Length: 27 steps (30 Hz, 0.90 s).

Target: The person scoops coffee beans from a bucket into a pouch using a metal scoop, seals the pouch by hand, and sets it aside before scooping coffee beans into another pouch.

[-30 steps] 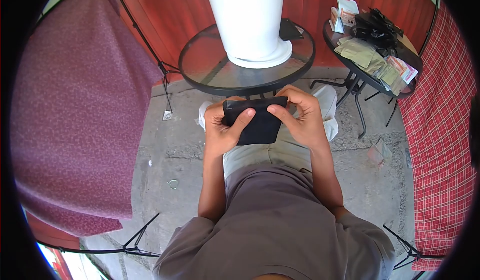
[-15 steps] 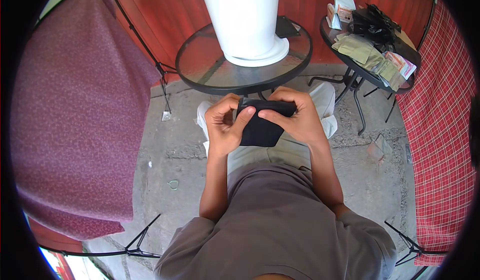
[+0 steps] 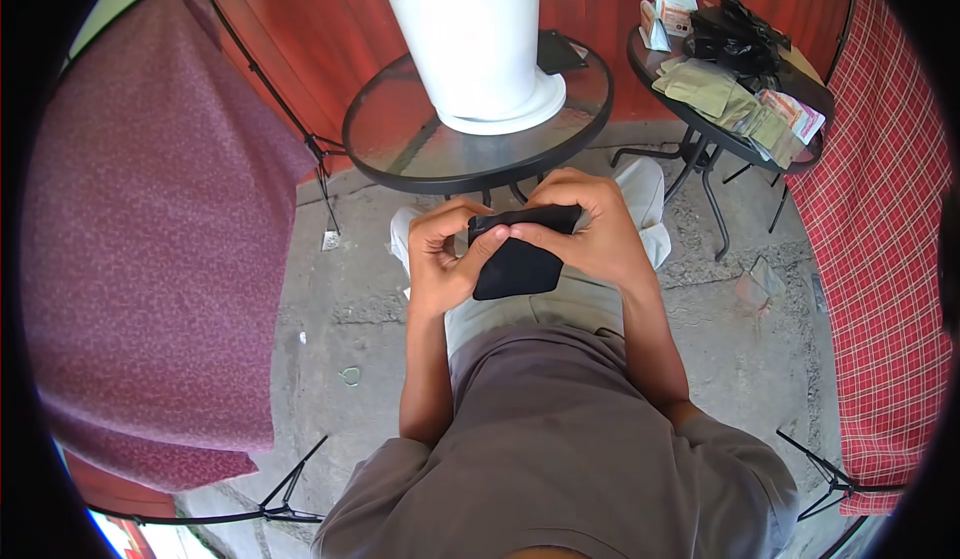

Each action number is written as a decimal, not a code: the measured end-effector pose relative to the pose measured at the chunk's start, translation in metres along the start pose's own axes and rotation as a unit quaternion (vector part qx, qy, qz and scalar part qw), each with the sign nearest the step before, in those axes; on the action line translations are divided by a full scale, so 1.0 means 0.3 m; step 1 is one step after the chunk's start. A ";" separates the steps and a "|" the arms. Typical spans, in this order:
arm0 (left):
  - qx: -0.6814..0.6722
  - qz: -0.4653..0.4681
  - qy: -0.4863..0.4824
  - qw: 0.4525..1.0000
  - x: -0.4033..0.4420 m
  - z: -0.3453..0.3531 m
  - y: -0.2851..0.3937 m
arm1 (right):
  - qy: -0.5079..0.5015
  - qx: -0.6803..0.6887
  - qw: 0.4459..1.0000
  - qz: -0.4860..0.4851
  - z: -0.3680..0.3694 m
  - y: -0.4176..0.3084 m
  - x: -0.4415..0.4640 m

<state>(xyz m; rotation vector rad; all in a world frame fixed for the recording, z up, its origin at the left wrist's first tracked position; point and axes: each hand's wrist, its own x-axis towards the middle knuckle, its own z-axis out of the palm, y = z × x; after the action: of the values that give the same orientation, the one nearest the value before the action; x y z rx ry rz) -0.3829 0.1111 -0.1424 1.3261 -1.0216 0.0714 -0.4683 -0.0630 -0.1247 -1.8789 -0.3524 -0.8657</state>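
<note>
In front of my lap I hold a flat black pouch [image 3: 517, 271] with both hands. My left hand [image 3: 438, 257] pinches its upper left edge, thumb on the near side and fingers curled behind. At the upper right edge, my right hand [image 3: 602, 227] grips it the same way. The two thumbs nearly meet at the middle of the top edge, which is folded or creased there. The pouch's lower part hangs down over my light trousers. Most fingertips are hidden behind it.
Ahead stands a round glass table [image 3: 400, 164] with a white bucket [image 3: 465, 44] on a white lid [image 3: 545, 109] and a dark flat item [image 3: 558, 52]. A second table [image 3: 690, 119] holds black plastic bags [image 3: 740, 44], olive pouches [image 3: 705, 89] and printed packets [image 3: 672, 6]. Cloths hang on both sides.
The thumbs have drawn slightly closer together along the pouch's top edge. The whole view has shifted a little; the tables and bucket appear slightly farther left.
</note>
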 end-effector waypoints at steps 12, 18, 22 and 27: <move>-0.068 -0.067 0.062 0.994 0.001 0.021 -0.019 | -0.041 -0.013 0.995 0.090 -0.088 0.045 0.000; -0.142 -0.193 -0.109 0.965 -0.015 0.021 -0.025 | -0.012 0.060 0.987 0.152 -0.095 0.045 -0.009; -0.114 -0.195 -0.109 0.968 -0.038 0.029 -0.078 | -0.032 0.040 0.991 0.120 -0.098 0.071 -0.012; -0.133 -0.201 -0.038 0.970 -0.032 0.055 -0.073 | -0.062 0.050 0.988 0.128 -0.081 0.096 -0.015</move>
<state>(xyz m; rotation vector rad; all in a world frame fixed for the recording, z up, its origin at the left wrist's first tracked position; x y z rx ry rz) -0.3854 0.0957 -0.1668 1.2695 -0.7769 -0.4115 -0.4648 -0.0971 -0.1410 -1.8399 -0.2193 -0.5490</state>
